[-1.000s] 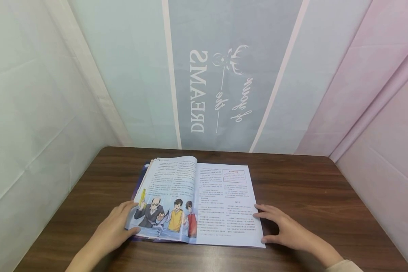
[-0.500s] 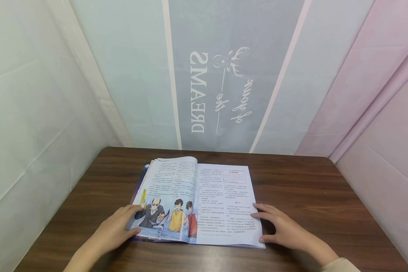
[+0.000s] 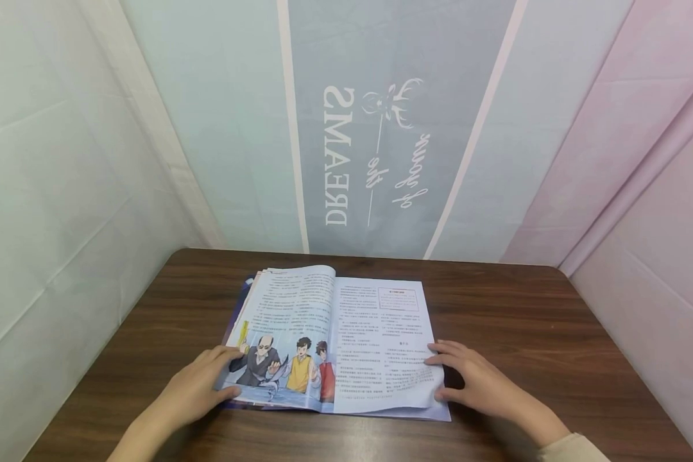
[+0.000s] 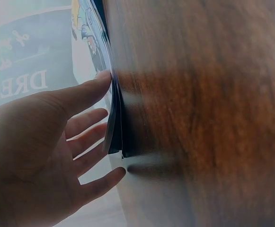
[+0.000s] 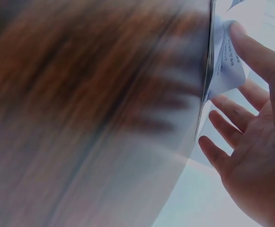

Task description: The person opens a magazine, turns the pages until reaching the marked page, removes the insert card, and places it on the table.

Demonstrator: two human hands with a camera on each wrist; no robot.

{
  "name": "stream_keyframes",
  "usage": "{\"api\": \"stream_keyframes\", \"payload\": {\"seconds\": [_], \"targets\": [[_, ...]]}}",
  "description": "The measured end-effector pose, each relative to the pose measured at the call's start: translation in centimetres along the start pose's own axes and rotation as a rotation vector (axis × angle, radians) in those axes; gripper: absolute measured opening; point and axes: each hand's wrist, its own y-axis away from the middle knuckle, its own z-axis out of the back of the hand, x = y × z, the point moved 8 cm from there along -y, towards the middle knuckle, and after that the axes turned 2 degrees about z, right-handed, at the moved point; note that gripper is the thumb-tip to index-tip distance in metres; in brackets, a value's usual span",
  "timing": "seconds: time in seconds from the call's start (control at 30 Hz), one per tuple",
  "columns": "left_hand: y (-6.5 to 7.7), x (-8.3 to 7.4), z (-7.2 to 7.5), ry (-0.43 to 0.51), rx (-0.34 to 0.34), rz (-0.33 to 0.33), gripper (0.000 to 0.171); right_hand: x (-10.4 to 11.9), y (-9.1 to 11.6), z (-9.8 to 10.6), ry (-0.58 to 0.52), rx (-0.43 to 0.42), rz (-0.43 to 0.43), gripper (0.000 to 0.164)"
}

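Dark wood-grain table; white magazine, colourful cartoon figures.

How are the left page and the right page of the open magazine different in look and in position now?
The left page carries a colour cartoon of three figures below its text; the right page carries only text and a red-framed box. The left page bulges upward near the spine, while the right page is flatter, its near outer corner lifted by the right hand. The left hand rests at the left page's edge. Both pages face up on the wooden table.
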Motion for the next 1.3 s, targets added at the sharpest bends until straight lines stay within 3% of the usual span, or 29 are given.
{"api": "stream_keyframes", "payload": {"seconds": [0.33, 0.8, 1.03, 1.3], "targets": [[0.0, 0.1, -0.2, -0.004, 0.005, 0.016, 0.056, 1.3, -0.9, 1.4, 0.028, -0.161, 0.115, 0.03], [0.0, -0.3, -0.1, -0.023, -0.005, 0.005, 0.056, 3.1, -2.7, 3.7, -0.027, -0.341, 0.209, 0.036], [-0.6, -2.7, 0.3, -0.063, -0.014, -0.027, 0.057, 4.9, -3.5, 4.8, -0.04, -0.402, 0.25, 0.036], [-1.9, -7.3, 0.8, 0.055, -0.045, -0.091, 0.043, 7.0, -4.4, 5.6, -0.035, -0.438, 0.223, 0.035]]}}
